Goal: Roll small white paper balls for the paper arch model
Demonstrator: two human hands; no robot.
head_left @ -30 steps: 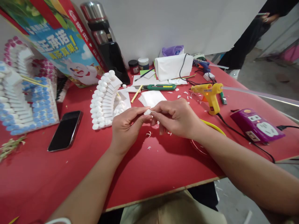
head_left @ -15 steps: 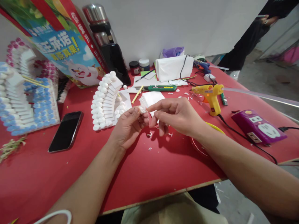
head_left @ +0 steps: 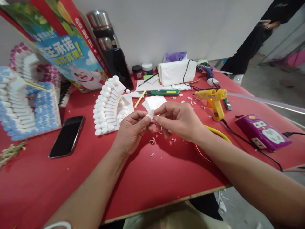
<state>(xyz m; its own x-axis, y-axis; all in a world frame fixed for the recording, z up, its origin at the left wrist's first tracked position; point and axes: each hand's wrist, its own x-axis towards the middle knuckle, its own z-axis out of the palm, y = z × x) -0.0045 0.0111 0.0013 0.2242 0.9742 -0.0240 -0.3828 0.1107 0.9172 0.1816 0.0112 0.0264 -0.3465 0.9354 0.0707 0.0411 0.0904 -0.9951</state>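
Both my hands meet above the red table point(head_left: 166, 171). My left hand point(head_left: 132, 130) and my right hand point(head_left: 178, 119) each pinch the same small white piece point(head_left: 150, 115) between thumb and fingertips. Just behind them lies a fanned stack of white paper squares point(head_left: 154, 101). A white curved staircase model point(head_left: 108, 106) edged with white balls stands to the left of the hands. White scraps point(head_left: 152, 140) lie on the table under my hands.
A yellow glue gun point(head_left: 214, 98) stands at the right beside a purple power strip point(head_left: 263, 132). A black phone point(head_left: 66, 136) lies at the left, near blue and pink stair models point(head_left: 28, 105). A green cutter point(head_left: 164, 92), a tissue pack, paint jars and a flask stand behind. A person stands at far right.
My right fingers, apart from the left hand half a second ago, have closed back onto the white piece. The view shifted slightly.
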